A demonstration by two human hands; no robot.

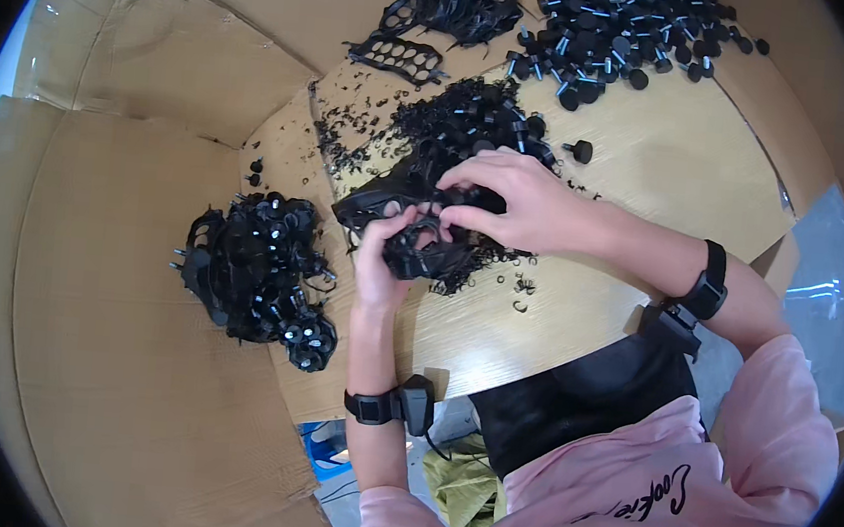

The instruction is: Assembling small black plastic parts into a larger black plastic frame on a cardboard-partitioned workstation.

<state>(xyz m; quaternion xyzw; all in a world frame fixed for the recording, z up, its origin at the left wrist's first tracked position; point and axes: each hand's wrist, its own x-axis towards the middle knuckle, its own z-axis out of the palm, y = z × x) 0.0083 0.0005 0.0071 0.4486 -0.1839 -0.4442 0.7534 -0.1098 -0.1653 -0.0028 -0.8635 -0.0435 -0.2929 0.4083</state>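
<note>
My left hand grips the lower edge of a black plastic moulded frame that carries round black caps. My right hand comes over it from the right, fingers curled onto the top of the same frame. The frame is held just above the wooden table, in front of a heap of black plastic trimmings. Both wrists wear black bands.
A pile of black frames with caps lies on cardboard to the left. Several loose black capped screws are heaped at the far right. More empty black frames lie at the far centre. Black shavings scatter over the tabletop.
</note>
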